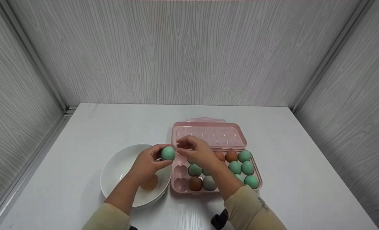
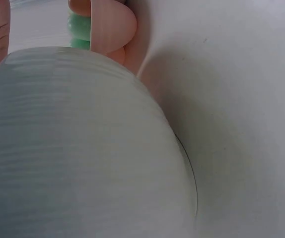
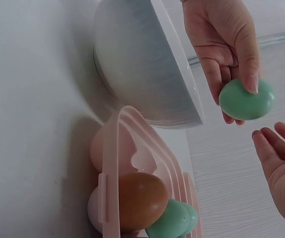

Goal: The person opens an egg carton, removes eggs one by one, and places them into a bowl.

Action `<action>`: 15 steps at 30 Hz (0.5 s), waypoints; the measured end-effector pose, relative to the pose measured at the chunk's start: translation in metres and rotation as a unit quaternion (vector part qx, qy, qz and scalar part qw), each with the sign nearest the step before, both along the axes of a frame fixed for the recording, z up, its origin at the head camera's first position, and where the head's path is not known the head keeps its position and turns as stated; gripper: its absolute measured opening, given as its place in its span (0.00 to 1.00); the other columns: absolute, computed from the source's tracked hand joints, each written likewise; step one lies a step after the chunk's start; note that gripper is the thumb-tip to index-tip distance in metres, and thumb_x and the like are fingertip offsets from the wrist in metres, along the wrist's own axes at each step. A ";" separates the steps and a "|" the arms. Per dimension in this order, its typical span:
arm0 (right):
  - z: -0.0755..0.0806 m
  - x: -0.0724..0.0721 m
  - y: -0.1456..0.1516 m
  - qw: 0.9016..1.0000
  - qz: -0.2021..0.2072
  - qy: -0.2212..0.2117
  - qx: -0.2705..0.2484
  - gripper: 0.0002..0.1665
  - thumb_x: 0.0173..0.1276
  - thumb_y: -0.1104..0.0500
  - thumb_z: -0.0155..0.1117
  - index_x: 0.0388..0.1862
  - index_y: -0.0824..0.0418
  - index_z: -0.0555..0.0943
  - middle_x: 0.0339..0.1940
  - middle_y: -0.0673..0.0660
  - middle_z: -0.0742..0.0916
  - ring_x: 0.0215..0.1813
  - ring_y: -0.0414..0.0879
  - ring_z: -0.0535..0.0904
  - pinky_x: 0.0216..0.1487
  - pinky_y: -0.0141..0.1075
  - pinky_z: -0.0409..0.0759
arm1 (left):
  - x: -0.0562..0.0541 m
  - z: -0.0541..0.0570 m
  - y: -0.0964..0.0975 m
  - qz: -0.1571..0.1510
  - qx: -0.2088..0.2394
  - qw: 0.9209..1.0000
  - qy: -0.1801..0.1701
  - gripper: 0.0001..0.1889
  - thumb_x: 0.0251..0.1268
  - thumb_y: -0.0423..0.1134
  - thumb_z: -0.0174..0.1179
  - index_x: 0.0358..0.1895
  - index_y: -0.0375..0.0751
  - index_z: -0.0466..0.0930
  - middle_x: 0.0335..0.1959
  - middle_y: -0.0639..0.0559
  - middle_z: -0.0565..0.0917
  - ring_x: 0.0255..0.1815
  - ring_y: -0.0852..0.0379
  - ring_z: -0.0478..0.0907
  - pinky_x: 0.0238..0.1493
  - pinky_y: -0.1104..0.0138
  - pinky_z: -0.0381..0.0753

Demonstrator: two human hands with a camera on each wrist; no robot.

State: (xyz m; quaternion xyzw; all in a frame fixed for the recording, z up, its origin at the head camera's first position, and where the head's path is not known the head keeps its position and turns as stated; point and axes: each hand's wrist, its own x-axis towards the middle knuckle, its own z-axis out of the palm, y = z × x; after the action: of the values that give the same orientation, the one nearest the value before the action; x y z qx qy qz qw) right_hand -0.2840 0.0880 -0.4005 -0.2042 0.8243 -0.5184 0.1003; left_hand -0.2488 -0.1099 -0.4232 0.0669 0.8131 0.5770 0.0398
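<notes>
A green egg (image 1: 168, 153) is pinched between the thumb and fingers of my left hand (image 1: 147, 163), above the right side of a white bowl (image 1: 112, 174). My right hand (image 1: 198, 152) is close beside the egg, over the left part of a pink egg box (image 1: 180, 172). Its fingers are loosely bent with nothing in them. In the right wrist view, a small gap separates the right fingertips (image 3: 265, 136) from the egg. A brown egg (image 1: 150, 182) lies in the bowl, partly hidden by my left forearm.
Green, brown and one greyish egg (image 1: 209, 183) fill much of the box, some hidden under my right arm. Empty cups show along its left side. The lid (image 1: 210, 135) is folded back behind it. The bowl stands right against the box's left edge on a white table (image 1: 291, 179).
</notes>
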 end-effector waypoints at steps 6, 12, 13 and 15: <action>-0.001 -0.004 0.010 1.000 0.003 0.005 0.004 0.17 0.62 0.51 0.63 0.50 0.49 0.78 0.47 0.48 0.82 0.51 0.41 0.77 0.51 0.36 0.78 | -0.001 -0.004 -0.006 0.018 0.007 1.000 -0.023 0.29 0.45 0.44 0.70 0.56 0.49 0.74 0.55 0.54 0.75 0.59 0.54 0.71 0.55 0.62 0.74; -0.002 -0.006 0.017 1.000 0.000 0.009 0.017 0.20 0.59 0.49 0.65 0.51 0.51 0.78 0.47 0.45 0.82 0.52 0.41 0.77 0.53 0.35 0.76 | 0.001 -0.007 -0.009 0.018 0.025 0.999 -0.037 0.29 0.47 0.39 0.70 0.57 0.46 0.74 0.56 0.51 0.75 0.60 0.53 0.71 0.56 0.61 0.73; -0.002 -0.006 0.018 1.000 -0.001 0.009 0.017 0.21 0.59 0.48 0.65 0.51 0.51 0.78 0.47 0.45 0.82 0.53 0.42 0.77 0.53 0.35 0.76 | 0.001 -0.008 -0.009 0.020 0.024 0.999 -0.041 0.29 0.46 0.38 0.70 0.56 0.47 0.74 0.55 0.51 0.75 0.59 0.54 0.71 0.57 0.61 0.73; -0.002 -0.007 0.019 1.000 -0.001 0.008 0.013 0.21 0.58 0.48 0.66 0.51 0.50 0.78 0.46 0.46 0.83 0.53 0.43 0.77 0.53 0.35 0.77 | 0.001 -0.010 -0.011 0.022 0.018 0.999 -0.046 0.28 0.46 0.38 0.70 0.56 0.47 0.75 0.55 0.51 0.76 0.59 0.54 0.71 0.57 0.61 0.72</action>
State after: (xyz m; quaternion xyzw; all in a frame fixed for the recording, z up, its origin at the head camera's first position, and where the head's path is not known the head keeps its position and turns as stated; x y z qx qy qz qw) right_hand -0.2906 0.1073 -0.4028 -0.2061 0.8319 -0.5062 0.0963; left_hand -0.2475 -0.1207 -0.4328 0.0232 0.8012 0.5946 0.0635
